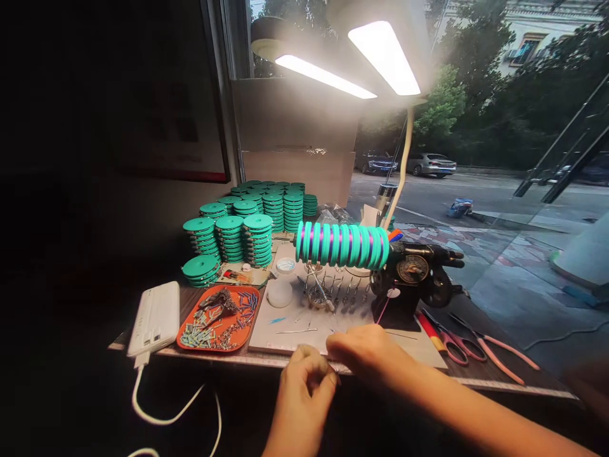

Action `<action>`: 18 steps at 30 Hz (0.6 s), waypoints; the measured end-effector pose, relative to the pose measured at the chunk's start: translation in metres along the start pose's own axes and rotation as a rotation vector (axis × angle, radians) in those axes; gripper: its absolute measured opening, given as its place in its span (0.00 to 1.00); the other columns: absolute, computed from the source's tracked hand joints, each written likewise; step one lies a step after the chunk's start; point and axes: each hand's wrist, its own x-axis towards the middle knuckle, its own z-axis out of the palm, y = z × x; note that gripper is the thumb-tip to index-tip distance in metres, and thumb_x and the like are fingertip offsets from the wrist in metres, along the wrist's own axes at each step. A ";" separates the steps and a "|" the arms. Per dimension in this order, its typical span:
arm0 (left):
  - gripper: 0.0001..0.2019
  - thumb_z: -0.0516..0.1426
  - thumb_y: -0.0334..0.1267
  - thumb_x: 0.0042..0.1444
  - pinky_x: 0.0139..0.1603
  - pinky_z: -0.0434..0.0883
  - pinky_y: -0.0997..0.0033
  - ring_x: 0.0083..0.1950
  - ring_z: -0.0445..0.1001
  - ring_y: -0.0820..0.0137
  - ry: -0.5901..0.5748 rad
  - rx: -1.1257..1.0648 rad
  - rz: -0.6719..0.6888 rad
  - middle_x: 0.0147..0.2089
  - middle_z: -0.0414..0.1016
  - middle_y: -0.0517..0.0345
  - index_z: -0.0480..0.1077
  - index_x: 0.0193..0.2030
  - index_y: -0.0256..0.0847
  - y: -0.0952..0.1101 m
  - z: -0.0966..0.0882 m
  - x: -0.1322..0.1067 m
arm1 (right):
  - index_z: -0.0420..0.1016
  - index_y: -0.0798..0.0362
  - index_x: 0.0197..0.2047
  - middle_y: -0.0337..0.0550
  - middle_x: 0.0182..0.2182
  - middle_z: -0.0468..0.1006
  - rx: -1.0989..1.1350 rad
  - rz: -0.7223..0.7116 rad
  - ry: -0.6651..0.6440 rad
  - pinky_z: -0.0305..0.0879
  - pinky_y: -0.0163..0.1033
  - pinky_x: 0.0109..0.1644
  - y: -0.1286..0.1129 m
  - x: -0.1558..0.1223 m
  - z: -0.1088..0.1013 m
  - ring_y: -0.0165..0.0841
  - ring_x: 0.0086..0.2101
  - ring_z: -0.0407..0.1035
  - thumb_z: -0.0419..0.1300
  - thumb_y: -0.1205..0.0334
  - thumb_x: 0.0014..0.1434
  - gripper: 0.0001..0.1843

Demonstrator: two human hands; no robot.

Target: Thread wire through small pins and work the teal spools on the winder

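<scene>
My left hand (307,384) is at the front edge of the white work board (266,339), its thumb and fingers pinched together. A tiny dark bit shows at its fingertips, too small to name. Close beside it, my right hand (366,348) is closed with knuckles up, and what it may hold is hidden. Above both hands, a row of teal foam spools (342,246) sits on the shaft of a black winding machine (404,279), with purple line between them. A purple line (382,310) runs down from the machine toward my right hand. Small metal fishing swivels (349,292) hang or lie behind.
An orange tray (183,343) of small parts and a white power bank (155,317) with a cable lie left. Stacked teal spools (259,209) stand behind. Scissors (457,348) and pliers (504,355) lie right. Two lit lamps (385,57) hang overhead.
</scene>
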 end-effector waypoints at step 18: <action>0.10 0.56 0.41 0.46 0.31 0.61 0.73 0.28 0.63 0.71 -0.030 -0.180 -0.010 0.23 0.66 0.57 0.68 0.23 0.36 -0.016 0.011 -0.008 | 0.67 0.55 0.29 0.42 0.26 0.69 0.440 0.447 0.271 0.57 0.31 0.29 -0.033 -0.034 -0.009 0.28 0.26 0.62 0.47 0.62 0.57 0.10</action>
